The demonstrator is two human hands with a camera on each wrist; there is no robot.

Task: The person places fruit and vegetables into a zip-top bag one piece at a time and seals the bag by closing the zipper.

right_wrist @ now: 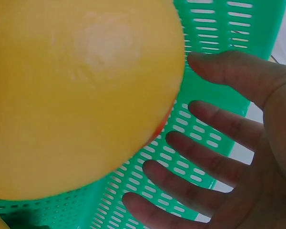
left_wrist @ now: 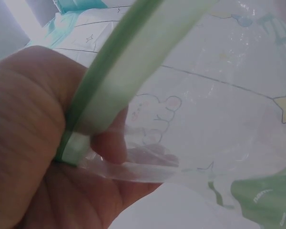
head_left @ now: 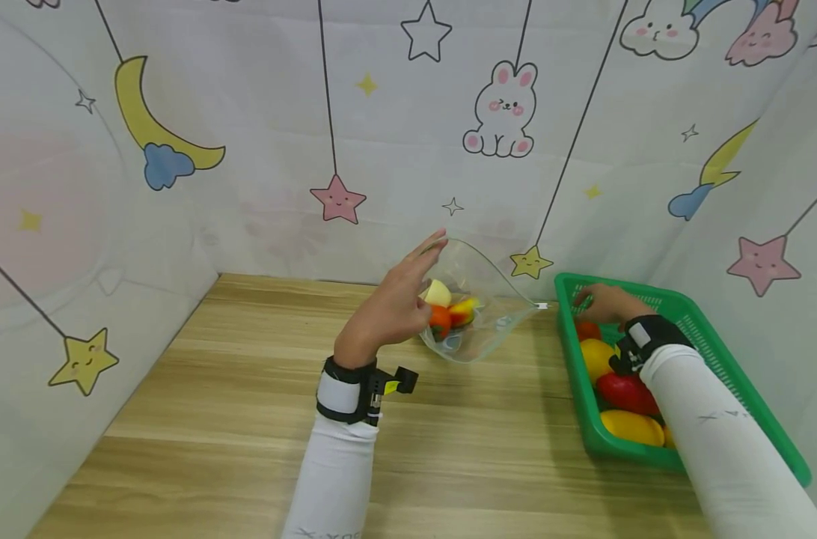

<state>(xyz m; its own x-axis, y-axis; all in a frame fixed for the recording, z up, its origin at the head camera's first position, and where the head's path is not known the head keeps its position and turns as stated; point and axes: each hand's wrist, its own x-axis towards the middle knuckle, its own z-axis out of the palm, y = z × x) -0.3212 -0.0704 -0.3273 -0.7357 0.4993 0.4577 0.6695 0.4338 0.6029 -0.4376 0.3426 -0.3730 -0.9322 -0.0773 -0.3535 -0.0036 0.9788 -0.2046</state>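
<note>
My left hand [head_left: 390, 303] pinches the green-edged mouth of a clear zip bag [head_left: 482, 344], thumb on one side and fingers on the other in the left wrist view. Inside the bag lie a pale yellow piece [head_left: 438, 292], an orange-red toy piece [head_left: 439, 322] and a red-and-yellow one [head_left: 464, 311]. Over the far end of a green basket [head_left: 577, 397], my right hand [head_left: 610, 303] has its fingers spread and holds nothing. Beside them, a large round yellow fruit [right_wrist: 86, 95] fills much of the right wrist view; something red shows behind its edge.
Also in the basket are a red fruit [head_left: 625, 394], a yellow oblong fruit [head_left: 631, 427] and an orange-red one [head_left: 587, 331] near the far wall. A wooden table [head_left: 213, 419] carries bag and basket. A printed cloth [head_left: 267, 150] hangs behind and at the sides.
</note>
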